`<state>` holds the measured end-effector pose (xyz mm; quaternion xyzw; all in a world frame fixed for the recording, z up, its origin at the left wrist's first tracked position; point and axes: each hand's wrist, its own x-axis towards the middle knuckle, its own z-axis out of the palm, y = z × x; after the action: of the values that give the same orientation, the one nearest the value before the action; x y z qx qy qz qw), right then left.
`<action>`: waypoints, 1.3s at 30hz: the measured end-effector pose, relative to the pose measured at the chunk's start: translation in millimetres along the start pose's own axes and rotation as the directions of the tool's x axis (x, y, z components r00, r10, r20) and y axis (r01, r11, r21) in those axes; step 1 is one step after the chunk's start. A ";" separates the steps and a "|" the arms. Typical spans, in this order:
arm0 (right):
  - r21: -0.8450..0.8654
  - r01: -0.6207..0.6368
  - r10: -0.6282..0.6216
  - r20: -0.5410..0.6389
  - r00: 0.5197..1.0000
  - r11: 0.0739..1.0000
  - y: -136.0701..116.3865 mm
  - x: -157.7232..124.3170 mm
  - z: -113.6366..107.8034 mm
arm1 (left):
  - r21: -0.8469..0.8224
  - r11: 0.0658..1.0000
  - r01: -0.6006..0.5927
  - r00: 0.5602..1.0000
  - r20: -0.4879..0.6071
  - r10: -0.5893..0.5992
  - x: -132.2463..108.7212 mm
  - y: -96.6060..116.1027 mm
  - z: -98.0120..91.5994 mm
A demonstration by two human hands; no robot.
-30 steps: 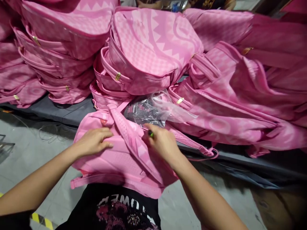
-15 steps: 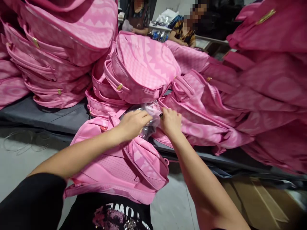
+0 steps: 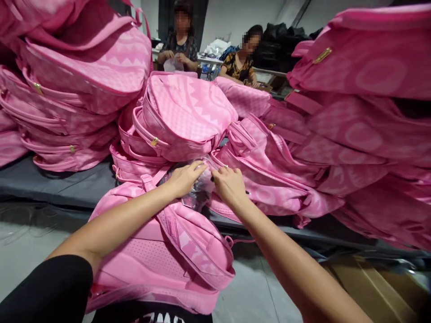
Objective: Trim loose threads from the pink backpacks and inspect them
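Observation:
A clear plastic bag (image 3: 198,190) with dark contents lies between my hands, above the pink backpack (image 3: 141,260) that rests against my front. My left hand (image 3: 185,179) is closed on the bag's upper edge, fingers pinched together. Close beside it, my right hand (image 3: 230,184) is curled shut around a small black object (image 3: 212,178); its dark ends peek out at both sides of the fist, and the rest is hidden. The backpack lies with its padded back panel and a strap facing up.
Stacked pink backpacks (image 3: 84,67) rise at the left, with another pile (image 3: 363,121) at the right and a pink backpack (image 3: 188,116) straight ahead. They lie on a dark-covered table (image 3: 67,188). Cardboard (image 3: 367,287) sits low right. Two people sit behind the table.
The view has tilted up and shifted right, so everything sits lower and further left. Both hands stay at the plastic bag, and more of its dark contents shows below my left hand.

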<state>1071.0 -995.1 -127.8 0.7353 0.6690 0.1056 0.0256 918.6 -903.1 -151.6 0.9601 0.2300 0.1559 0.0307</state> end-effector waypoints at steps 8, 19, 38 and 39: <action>0.819 -0.045 -0.117 0.136 0.984 0.572 3.9 6.8 -2.0 | 0.059 0.994 -0.089 0.986 0.146 0.080 -9.8 -2.3 -3.6; 0.390 0.016 -0.103 0.203 0.974 0.921 -16.2 55.2 39.1 | -0.021 0.994 -0.107 0.991 0.074 0.108 -19.1 -2.3 -10.4; 0.719 0.108 0.288 -0.405 0.868 0.687 8.7 -12.2 -12.0 | -0.635 0.762 0.126 0.905 -0.241 -0.351 -104.9 -2.9 -53.9; 0.659 0.203 0.236 -0.514 0.825 0.724 -1.1 -23.1 -18.3 | -0.762 0.621 0.183 0.897 -0.129 -0.422 -104.7 0.5 -56.7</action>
<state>1064.6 -1019.8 -113.0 0.6316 0.6287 0.0623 -0.4494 812.4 -951.6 -127.6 0.7777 0.3099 0.3687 0.4040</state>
